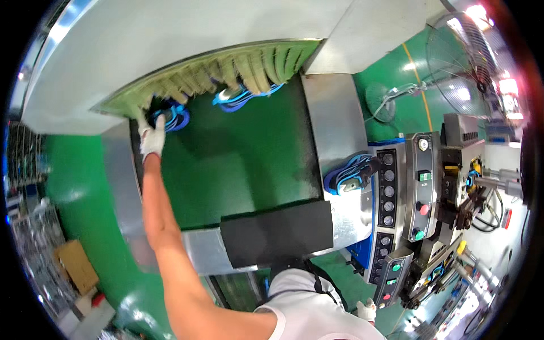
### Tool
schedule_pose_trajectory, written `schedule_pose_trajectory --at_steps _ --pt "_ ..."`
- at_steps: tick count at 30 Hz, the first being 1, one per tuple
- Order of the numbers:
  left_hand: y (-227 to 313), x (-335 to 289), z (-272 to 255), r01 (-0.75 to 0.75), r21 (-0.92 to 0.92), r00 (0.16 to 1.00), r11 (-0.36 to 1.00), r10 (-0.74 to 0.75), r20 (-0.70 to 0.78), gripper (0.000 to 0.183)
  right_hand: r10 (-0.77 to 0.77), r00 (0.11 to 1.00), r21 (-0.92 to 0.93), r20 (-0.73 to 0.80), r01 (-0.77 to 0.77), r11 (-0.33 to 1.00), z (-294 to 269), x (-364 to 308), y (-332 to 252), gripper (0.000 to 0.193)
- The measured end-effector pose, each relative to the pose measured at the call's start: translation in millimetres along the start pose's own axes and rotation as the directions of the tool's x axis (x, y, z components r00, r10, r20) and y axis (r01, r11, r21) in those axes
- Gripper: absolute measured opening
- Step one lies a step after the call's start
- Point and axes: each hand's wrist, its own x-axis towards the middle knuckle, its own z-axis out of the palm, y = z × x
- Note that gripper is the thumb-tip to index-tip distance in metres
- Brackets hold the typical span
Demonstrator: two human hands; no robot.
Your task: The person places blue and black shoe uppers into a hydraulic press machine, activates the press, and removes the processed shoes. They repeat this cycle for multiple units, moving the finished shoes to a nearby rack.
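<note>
Left grip (152,139) forward (arm (157,207) nearly straight)

caged fan (475,56) at right — brown carton (76,266) left

White gloves (152,140) were set against a green belt (226,170).
Looped pieces (241,102) were coloured in two blues, the mat (277,233) plain black.
</note>
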Motion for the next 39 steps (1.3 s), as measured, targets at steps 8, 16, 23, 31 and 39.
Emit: schedule_pose_trajectory --at_steps 8,16,23,31,39 --pt "-97.9 -9.2 28.2 -0.044 0.303 0.999 0.952 0.046 0.000 0.052 -0.075 0.994 -0.042 0.075 0.078 0.996 -65.7 -29.4 -144.9 0.074" --pt "53.7 -162.0 -25.1 -0.307 0.040 0.909 0.951 0.280 0.309 0.025 -0.613 0.777 0.371 0.140 0.533 0.761 -62.5 -48.7 -286.4 0.073" --pt "327.8 -389.2 -33.7 -0.480 -0.584 0.339 0.655 0.752 0.565 0.021 -0.890 0.398 -0.032 -0.221 0.909 0.415 -48.5 -89.6 -345.5 0.065" --pt "556.4 -583.5 -43.2 -0.193 -0.976 -0.432 0.098 0.885 0.174 0.043 -0.292 0.719 0.724 -0.630 0.680 0.112 -98.3 -40.0 -102.5 0.041" --pt "707.0 -782.9 11.6 0.024 -0.932 -0.293 0.363 0.893 0.341 0.061 0.204 0.978 0.789 -0.053 0.166 -0.592 -56.2 -66.6 88.2 0.041"
